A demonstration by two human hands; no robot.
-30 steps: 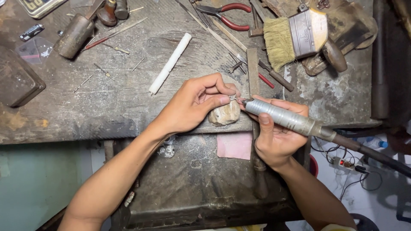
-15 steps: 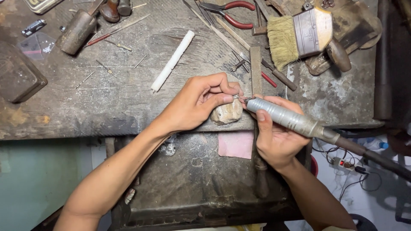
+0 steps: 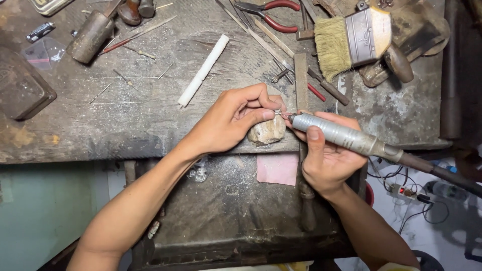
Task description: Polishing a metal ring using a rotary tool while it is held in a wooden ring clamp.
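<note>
Evidently the left hand (image 3: 228, 123) pinches a tiny, likely fragile metal piece (image 3: 277, 113) between fingertips atop a worn peg (image 3: 267, 131) at the table (image 3: 150, 115) edge, while the right hand's (image 3: 326, 160) grip wraps the stiff rotary handpiece (image 3: 336, 134), best held near its nose.

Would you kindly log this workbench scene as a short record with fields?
Left hand: left hand pinches a tiny metal piece against a wooden peg.
Right hand: right hand grips a silver rotary tool, tip at the piece.
Bench: worn workbench.
Nearby: white stick, brush, red-handled pliers, pink sheet.
</note>
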